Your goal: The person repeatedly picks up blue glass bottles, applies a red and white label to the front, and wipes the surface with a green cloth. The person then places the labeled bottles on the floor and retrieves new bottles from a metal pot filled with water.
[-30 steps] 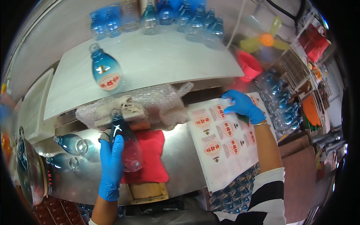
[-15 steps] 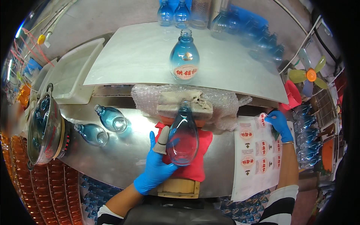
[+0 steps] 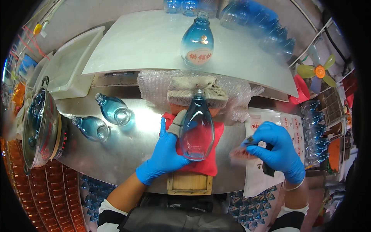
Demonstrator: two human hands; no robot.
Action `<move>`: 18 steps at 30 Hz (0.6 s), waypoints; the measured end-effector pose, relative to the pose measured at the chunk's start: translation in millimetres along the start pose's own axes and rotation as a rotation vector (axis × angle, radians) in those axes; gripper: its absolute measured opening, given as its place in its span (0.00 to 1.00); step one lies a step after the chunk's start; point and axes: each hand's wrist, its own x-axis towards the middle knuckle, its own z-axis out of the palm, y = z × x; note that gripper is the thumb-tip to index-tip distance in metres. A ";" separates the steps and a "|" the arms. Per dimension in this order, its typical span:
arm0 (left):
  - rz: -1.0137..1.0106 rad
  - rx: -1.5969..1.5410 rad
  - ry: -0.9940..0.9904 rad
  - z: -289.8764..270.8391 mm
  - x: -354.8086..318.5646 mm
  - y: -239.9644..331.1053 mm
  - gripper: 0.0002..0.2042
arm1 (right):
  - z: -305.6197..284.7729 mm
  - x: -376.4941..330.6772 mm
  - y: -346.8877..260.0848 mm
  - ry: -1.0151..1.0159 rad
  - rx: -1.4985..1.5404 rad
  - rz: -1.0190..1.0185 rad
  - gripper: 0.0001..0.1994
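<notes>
A blue-to-clear glass bottle [image 3: 197, 133] lies on a red cloth pad [image 3: 208, 166], neck pointing away and resting on a padded, bandage-wrapped support [image 3: 179, 91]. My left hand [image 3: 164, 151], gloved in blue, steadies it from the left. A pale fabric cover sits over one of its fingers. My right hand [image 3: 276, 149], also in a blue glove, pinches a small red-and-white label [image 3: 241, 154], smeared by motion, right of the bottle. Something dark shows below those fingers. Under that hand lies a printed label sheet [image 3: 255, 181].
Two blue bottles [image 3: 114, 110] lie on the metal table at left, beside a pot [image 3: 44, 131] containing bottles. A labelled bottle [image 3: 198, 42] stands on the white board ahead. A small fan [image 3: 319, 72] and rows of bottles [image 3: 315, 135] are at right.
My right hand has come from the far part of the label sheet toward the bottle, bringing a label with it. My left hand stays at the bottle. The whole view has shifted slightly.
</notes>
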 end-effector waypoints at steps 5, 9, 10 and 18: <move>0.000 -0.442 -0.176 -14.2 -3.5 5.4 0.54 | 20.7 48.1 -29.7 -0.199 0.458 0.273 0.11; -0.074 -0.562 -0.146 -11.4 -0.3 10.0 0.53 | 45.1 61.0 -22.1 -0.103 0.499 0.273 0.10; -0.078 -0.438 -0.152 -9.9 2.2 14.2 0.53 | 49.3 60.2 -19.3 -0.069 0.499 0.243 0.10; -0.127 -0.412 -0.150 -8.4 3.8 9.0 0.48 | 73.9 57.2 -1.9 0.099 0.673 0.141 0.11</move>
